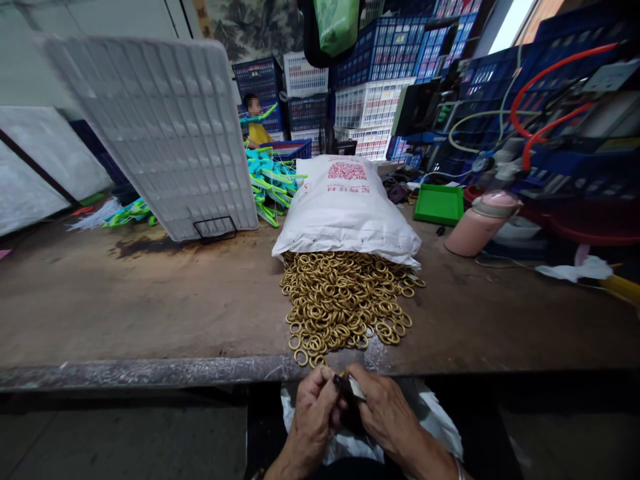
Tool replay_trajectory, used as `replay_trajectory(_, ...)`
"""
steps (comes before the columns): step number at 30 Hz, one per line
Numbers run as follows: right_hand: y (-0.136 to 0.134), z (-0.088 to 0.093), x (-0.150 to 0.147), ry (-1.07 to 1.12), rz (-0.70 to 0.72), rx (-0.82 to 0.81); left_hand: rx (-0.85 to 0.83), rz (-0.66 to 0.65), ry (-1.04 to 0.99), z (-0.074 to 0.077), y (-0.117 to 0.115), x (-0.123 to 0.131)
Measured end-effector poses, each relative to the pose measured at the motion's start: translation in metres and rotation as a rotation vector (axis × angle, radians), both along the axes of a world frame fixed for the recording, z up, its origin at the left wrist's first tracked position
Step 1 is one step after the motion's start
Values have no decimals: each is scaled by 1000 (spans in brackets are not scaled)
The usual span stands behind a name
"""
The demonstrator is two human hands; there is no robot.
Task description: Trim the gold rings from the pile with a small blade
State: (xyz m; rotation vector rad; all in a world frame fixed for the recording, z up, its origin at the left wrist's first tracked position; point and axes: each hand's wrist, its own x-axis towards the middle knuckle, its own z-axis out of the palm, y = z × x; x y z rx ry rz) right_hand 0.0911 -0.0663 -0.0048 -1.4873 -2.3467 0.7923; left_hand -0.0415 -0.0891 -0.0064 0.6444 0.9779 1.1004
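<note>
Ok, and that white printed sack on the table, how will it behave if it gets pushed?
The white sack will likely sag and crumple rather than stay stiff, as its skin looks creased and soft. It's probably heavy for its size, since it bulges. A push could well spread the gold-coloured rings, which lie loosely heaped against its near edge.

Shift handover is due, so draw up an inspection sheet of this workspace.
Surface: brown bench, dark stain near the white ridged panel.
Job's things: gold-coloured rings heaped at the near end of a white sack.
Clutter: green tray, pink bottle, blue and green plastic pieces.
Hands: right hand grips a small dark item, kind unclear; left hand close beside it, its hold unclear.
Cables: orange tube and yellowish tube looped at the right.
Surroundings: blue crates and white crates stacked, person in yellow.
</note>
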Motion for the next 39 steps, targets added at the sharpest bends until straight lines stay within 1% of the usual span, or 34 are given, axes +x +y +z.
replay_trajectory(4, -1, -1, -1, -55, -18, 17, 7, 19, 53, 0, -1, 1)
replay_trajectory(8, -1, -3, -1, -178, -63, 39, -26, 15, 91, -1, -3, 1)
replay_trajectory(11, -2, -2, -3, -236, -89, 65, -53, 17, 66, -2, -4, 2)
replay_trajectory(16, -3, -2, -5, -259, -98, 76, -58, 16, -21, -1, -4, 2)
replay_trajectory(19, 3, -4, 2, -302, -149, 98, -48, 7, -13, 0, -9, 2)
replay_trajectory(21, 8, -4, 10, -345, -211, 106, -28, -29, -2, 1, -13, 2)
replay_trajectory(23, 12, -4, 17, -326, -228, 115, -5, -67, -13, 1, -16, 2)
replay_trajectory(26, 8, -3, 18, -194, -133, 110, -29, -52, -31, 1, -17, 3)
replay_trajectory(28, 1, -2, 13, -104, -60, 70, -50, -27, -27, 1, -15, 2)
replay_trajectory(30, -5, -2, 6, -59, -33, 22, -42, -21, -16, 3, -14, 1)
replay_trajectory(33, -9, 0, 0, -60, -22, -25, -27, -31, 18, 6, -13, -2)
replay_trajectory(37, -8, 7, -3, -58, 13, -64, -35, -9, 49, 10, -14, -4)
replay_trajectory(39, -8, 10, -4, -89, 1, -70, -23, -3, 41, 10, -14, -4)
